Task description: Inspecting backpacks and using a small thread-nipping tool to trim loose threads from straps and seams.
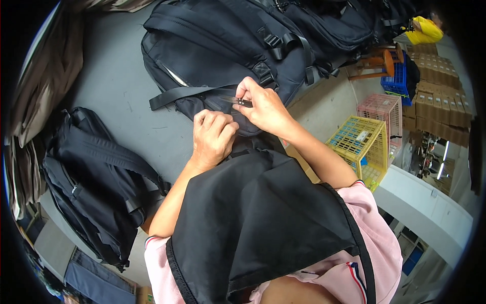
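A black backpack point(212, 50) lies on the grey table in front of me, its straps and buckles toward the right. Between the thumb and fingers of my right hand point(266, 109) is a small black-handled tool with thin metal blades point(243, 102), which looks like thread snips. The blades point left, close to a black webbing strap point(195, 92) lying across the pack. My left hand point(215, 136) is curled closed on the pack's near edge, just below the blades. What its fingertips pinch is hidden, though dark fabric shows around them. A pale strip shows in a pocket opening point(174, 76).
Another black backpack point(96, 177) lies at the table's left edge. More black bags point(334, 25) are heaped at far right. Loose threads dot the grey table point(114, 71). Beyond its right side stand a yellow crate point(357, 139), a pink crate point(382, 111) and a wooden stool point(377, 66).
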Tool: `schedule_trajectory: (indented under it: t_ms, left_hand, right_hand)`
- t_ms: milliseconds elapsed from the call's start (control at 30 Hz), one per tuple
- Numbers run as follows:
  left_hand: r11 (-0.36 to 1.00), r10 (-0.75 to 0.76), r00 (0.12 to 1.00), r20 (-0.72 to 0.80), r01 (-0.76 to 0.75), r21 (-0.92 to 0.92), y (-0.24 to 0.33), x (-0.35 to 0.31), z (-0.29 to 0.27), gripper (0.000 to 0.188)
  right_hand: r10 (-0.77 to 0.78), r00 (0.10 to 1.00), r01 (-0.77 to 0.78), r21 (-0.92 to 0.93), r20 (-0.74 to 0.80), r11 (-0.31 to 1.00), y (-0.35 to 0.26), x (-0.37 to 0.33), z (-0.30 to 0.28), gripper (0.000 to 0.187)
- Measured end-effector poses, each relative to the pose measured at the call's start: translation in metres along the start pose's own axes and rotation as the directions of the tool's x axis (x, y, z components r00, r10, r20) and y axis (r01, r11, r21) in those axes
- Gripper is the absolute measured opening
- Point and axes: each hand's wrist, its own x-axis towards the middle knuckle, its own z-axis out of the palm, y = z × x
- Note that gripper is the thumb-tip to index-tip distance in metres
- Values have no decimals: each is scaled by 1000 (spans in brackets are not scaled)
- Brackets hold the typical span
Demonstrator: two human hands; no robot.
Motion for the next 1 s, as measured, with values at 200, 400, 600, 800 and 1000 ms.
schedule_trajectory:
  t_ms: [200, 400, 600, 800, 1000]
  left_hand:
    - [989, 139, 959, -247, -124, 78, 12, 29, -29, 14]
    - [990, 135, 910, -392, -112, 81, 11, 34, -35, 13]
    - [994, 105, 913, -395, -83, 73, 12, 33, -38, 14]
    - [995, 91, 915, -394, -69, 70, 10, 29, -39, 14]
    - [998, 54, 921, -387, -41, 41, 11, 29, -40, 18]
  right_hand:
    - [176, 957, -278, 550, 231, 787, -34, 3, -27, 10]
    - [-323, 922, 174, 516, 214, 838, -43, -7, -56, 6]
    - [-438, 786, 281, 379, 436, 882, -58, 13, -73, 8]
    - [-472, 776, 417, 221, 418, 882, -55, 13, -68, 13]
    - [-369, 843, 286, 255, 392, 924, -43, -3, -76, 17]
